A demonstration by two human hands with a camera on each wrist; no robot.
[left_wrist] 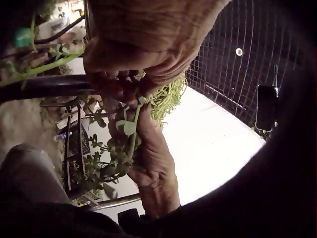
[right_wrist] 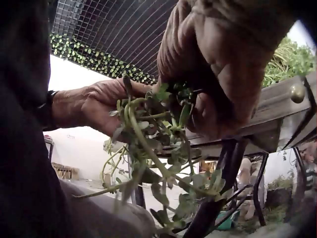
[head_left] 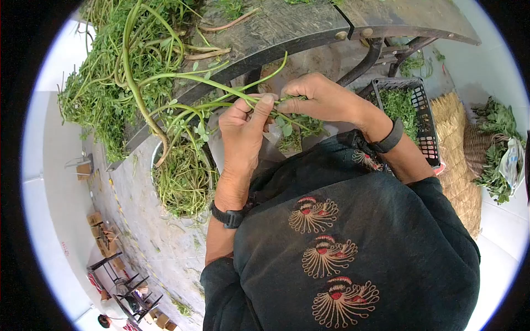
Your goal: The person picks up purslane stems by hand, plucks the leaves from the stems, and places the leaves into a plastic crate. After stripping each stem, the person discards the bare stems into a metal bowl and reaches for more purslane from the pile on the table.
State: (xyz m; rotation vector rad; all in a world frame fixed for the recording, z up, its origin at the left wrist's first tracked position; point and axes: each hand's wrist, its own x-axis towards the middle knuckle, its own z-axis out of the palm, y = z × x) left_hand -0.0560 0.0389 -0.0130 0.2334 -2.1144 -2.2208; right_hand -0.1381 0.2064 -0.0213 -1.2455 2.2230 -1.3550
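In the head view my left hand (head_left: 243, 129) pinches a long, branching purslane stem (head_left: 218, 85) between thumb and fingers. Its thick green branches reach left over the table edge. Close beside it, my right hand (head_left: 320, 99) has its thumb and curled fingers on the leafy end of the same plant. Small rounded leaves (right_wrist: 161, 191) hang below both hands in the right wrist view. From the left wrist, a leafy sprig (left_wrist: 131, 131) dangles under the left fingers, in front of the right hand (left_wrist: 156, 158). The gripped part of the stem is hidden by the fingers.
A large heap of greens (head_left: 105, 71) covers the left of the dark table (head_left: 276, 30). Beneath its edge stands a round tub of stems (head_left: 182, 179). At right are a black crate (head_left: 428, 118) of greens, a straw mat (head_left: 450, 160) and a wicker basket (head_left: 479, 143).
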